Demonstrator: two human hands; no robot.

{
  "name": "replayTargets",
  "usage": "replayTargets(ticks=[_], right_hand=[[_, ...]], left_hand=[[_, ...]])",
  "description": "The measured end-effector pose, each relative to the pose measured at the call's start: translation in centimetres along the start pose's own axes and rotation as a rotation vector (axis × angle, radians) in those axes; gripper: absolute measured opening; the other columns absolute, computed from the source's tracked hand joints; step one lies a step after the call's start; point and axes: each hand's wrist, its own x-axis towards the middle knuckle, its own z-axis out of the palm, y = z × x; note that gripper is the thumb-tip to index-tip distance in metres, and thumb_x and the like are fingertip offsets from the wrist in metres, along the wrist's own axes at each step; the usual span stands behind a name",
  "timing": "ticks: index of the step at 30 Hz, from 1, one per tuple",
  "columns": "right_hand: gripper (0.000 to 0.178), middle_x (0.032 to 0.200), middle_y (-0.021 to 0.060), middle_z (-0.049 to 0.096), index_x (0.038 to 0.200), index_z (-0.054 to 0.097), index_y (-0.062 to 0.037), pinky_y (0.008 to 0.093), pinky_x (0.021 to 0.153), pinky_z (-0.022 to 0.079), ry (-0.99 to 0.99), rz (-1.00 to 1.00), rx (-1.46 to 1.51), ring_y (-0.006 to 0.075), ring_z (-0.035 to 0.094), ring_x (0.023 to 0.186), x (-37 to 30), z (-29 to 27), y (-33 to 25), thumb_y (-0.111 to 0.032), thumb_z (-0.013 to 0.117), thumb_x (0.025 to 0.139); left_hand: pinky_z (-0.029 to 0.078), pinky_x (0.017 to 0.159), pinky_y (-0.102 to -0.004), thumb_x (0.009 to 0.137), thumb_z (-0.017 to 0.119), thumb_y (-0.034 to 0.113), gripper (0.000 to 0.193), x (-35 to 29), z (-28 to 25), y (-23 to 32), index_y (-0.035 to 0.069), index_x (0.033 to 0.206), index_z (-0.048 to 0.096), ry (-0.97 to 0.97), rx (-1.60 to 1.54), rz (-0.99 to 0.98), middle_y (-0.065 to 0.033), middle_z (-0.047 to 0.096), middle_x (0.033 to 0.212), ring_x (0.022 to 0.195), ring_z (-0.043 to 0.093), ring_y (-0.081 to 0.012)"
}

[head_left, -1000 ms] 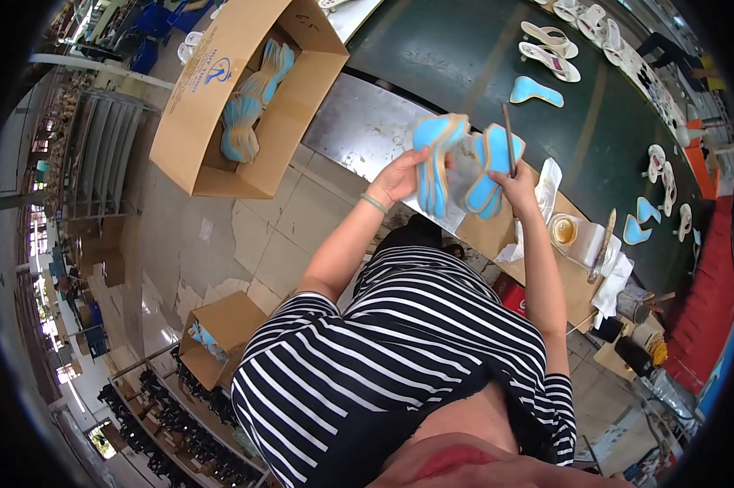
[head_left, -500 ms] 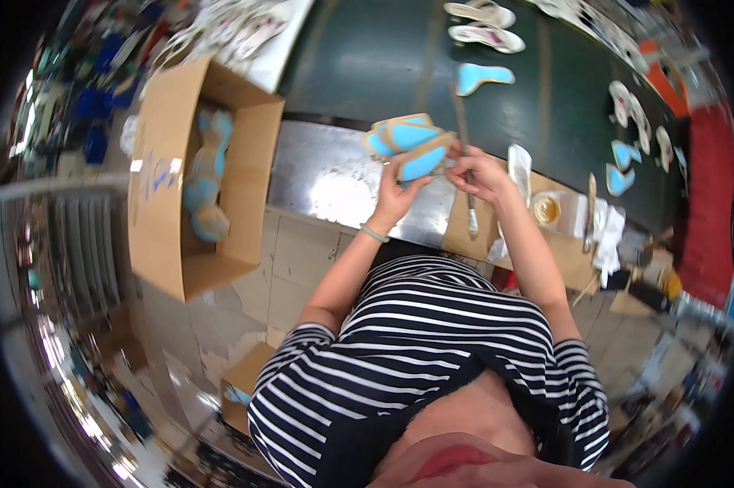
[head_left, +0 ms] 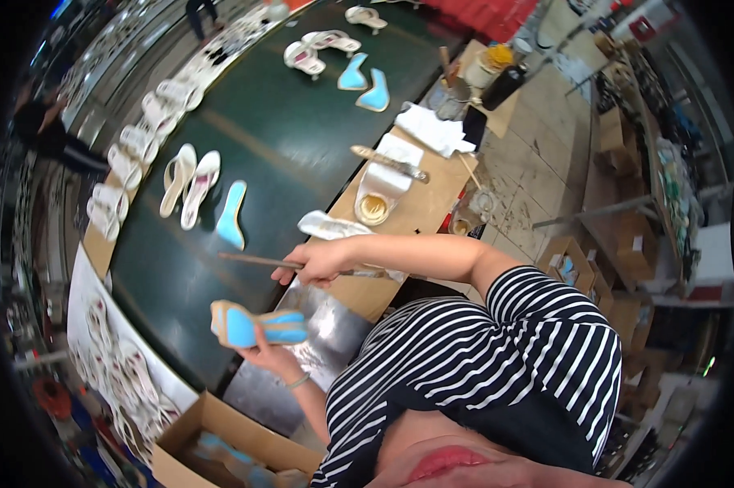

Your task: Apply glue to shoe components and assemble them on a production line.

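Observation:
My left hand [head_left: 263, 355] is closed round a small stack of insoles [head_left: 238, 328], pale blue with tan edges. The stack is held just above the metal-topped near edge of the table. In my right hand [head_left: 322, 262] is a thin brush [head_left: 257, 259], its handle sticking out to the left over the green belt; its other end lies partly behind my forearm. Beyond the hands, a single blue insole [head_left: 232, 215] lies on the belt beside a pair of white sandals [head_left: 190, 185]. Just past my right forearm lies a white sole-shaped piece [head_left: 332, 224].
A cup of amber liquid [head_left: 373, 208], a flat brush [head_left: 390, 163] and white cloths [head_left: 432, 130] sit on cardboard to the right. An open cardboard box [head_left: 176, 455] holding more insoles stands at lower left. White sandals [head_left: 160, 111] line the belt's far side. Another person [head_left: 46, 134] stands beyond.
The view has turned towards the right, so the belt now runs diagonally. My right hand with the brush has moved apart from the insoles, and the brush now points sideways.

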Motion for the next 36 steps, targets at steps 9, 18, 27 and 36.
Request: replayTargets(ticks=[9,18,27,36], right_hand=[[0.021,0.079,0.004,0.068,0.1,0.068,0.0014,0.0254,0.06,0.047,1.261,-0.416,-0.512,0.0078,0.063,0.07,-32.3,-21.0,-8.6,-0.01,0.059,0.085],[0.015,0.064,0.0062,0.066,0.076,0.072,-0.0027,0.0329,0.056,0.049,1.815,0.033,-0.656,0.015,0.062,0.057,-49.0,-51.9,-5.1,-0.014,0.076,0.068],[0.023,0.064,0.0061,0.063,0.072,0.068,-0.0017,0.0337,0.049,0.044,1.706,0.207,-0.457,0.0162,0.057,0.054,-49.2,-62.5,-2.2,-0.019,0.081,0.065],[0.013,0.063,0.0024,0.06,0.073,0.067,-0.0035,0.0305,0.043,0.038,1.477,-0.014,-0.32,0.0122,0.052,0.051,-49.0,-62.8,-5.2,-0.011,0.077,0.071]], left_hand=[[0.036,0.11,-0.05,0.092,0.061,0.032,0.064,3.4,0.0,3.8,-0.002,0.139,0.035,-0.457,-0.652,-0.34,-0.0147,0.054,0.128,0.122,0.05,-0.0283],[0.043,0.104,-0.0382,0.095,0.059,0.026,0.056,-2.7,8.7,7.7,-0.003,0.137,0.036,-0.492,-0.595,-0.263,-0.013,0.055,0.122,0.111,0.055,-0.0229],[0.045,0.101,-0.0402,0.098,0.052,0.024,0.051,-7.8,14.4,9.1,-0.002,0.139,0.036,-0.336,-0.518,-0.258,-0.0135,0.053,0.13,0.115,0.055,-0.0238],[0.044,0.103,-0.0428,0.097,0.056,0.024,0.055,-8.8,13.3,7.1,-0.002,0.141,0.036,-0.203,-0.445,-0.251,-0.0157,0.05,0.134,0.119,0.052,-0.0253]])
